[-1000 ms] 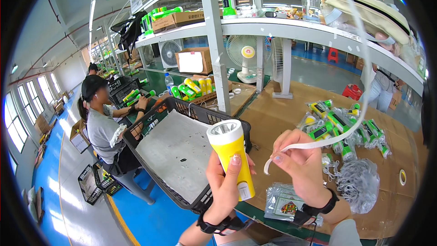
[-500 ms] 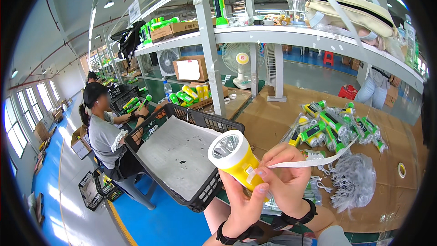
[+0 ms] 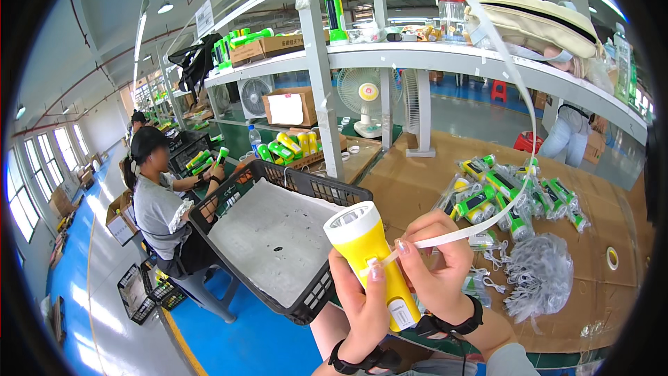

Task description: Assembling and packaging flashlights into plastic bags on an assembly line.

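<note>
My left hand (image 3: pixel 360 313) holds a yellow flashlight (image 3: pixel 379 257) with a white head, its lens end tilted up and to the left. The left thumb presses on the barrel beside the switch area, where a small translucent piece lies across it. In my right hand (image 3: pixel 442 261) a narrow white strip (image 3: pixel 497 216) is pinched between thumb and fingers. One end of the strip reaches the flashlight's barrel; the rest arcs up past the shelf. A pale label (image 3: pixel 401 312) shows near the flashlight's tail.
A black plastic crate (image 3: pixel 306 306) lined with grey sheet stands to the left. Bagged green and yellow flashlights (image 3: pixel 497 191) are heaped on the cardboard-covered table (image 3: pixel 591 292), beside bundled clear bags with white cords (image 3: pixel 539 278) and a tape roll (image 3: pixel 612 258). A co-worker (image 3: pixel 156 188) sits at left.
The flashlight has turned so more of its barrel and its label show. My right hand has risen slightly, and the strip now curves upward instead of trailing to the right.
</note>
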Demonstrator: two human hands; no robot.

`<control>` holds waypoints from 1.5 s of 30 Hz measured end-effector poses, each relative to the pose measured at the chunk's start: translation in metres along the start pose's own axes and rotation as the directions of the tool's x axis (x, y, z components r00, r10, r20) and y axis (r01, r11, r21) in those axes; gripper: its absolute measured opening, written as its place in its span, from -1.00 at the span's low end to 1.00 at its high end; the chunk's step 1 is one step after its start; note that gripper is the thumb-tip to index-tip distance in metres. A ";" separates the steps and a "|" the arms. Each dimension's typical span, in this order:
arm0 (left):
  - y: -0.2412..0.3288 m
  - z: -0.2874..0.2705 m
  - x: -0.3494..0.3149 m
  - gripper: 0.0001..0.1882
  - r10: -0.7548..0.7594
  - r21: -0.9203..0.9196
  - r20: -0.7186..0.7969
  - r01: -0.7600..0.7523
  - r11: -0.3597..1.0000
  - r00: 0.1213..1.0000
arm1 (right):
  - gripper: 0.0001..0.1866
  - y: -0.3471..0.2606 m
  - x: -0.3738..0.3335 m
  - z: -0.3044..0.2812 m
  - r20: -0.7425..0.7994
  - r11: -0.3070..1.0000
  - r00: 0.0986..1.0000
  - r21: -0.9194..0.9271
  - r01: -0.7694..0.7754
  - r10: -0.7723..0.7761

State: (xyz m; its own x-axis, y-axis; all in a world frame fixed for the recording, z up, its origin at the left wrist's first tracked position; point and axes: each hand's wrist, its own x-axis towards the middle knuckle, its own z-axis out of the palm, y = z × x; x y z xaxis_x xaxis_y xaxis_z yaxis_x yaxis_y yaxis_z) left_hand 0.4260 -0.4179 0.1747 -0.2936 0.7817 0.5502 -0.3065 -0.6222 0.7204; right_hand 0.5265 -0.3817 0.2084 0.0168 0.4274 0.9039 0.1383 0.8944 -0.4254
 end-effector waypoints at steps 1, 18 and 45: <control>0.000 -0.001 0.001 -0.52 0.024 0.067 -0.011 -0.023 0.997 1.000 | -0.94 -0.005 0.000 0.000 0.002 1.000 1.000 -0.001 0.003 -0.003; -0.140 -0.038 0.063 -0.78 -0.586 -0.508 0.014 0.510 0.693 0.810 | -0.83 -0.009 0.009 -0.016 0.344 0.723 0.758 -0.251 0.643 -0.555; -0.140 -0.077 -0.024 -0.62 -0.718 0.512 0.298 0.529 0.677 0.629 | -0.55 0.174 0.272 -0.179 0.313 -0.073 0.891 -0.949 0.306 -0.330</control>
State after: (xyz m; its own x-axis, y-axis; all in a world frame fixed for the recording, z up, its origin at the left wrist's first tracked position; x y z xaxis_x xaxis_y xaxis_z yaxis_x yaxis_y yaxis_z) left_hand 0.4063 -0.3524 0.0280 0.3053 0.9512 -0.0447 0.1004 0.0145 0.9948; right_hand 0.7323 -0.1336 0.3881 -0.3402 0.1269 0.9318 0.9349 -0.0605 0.3496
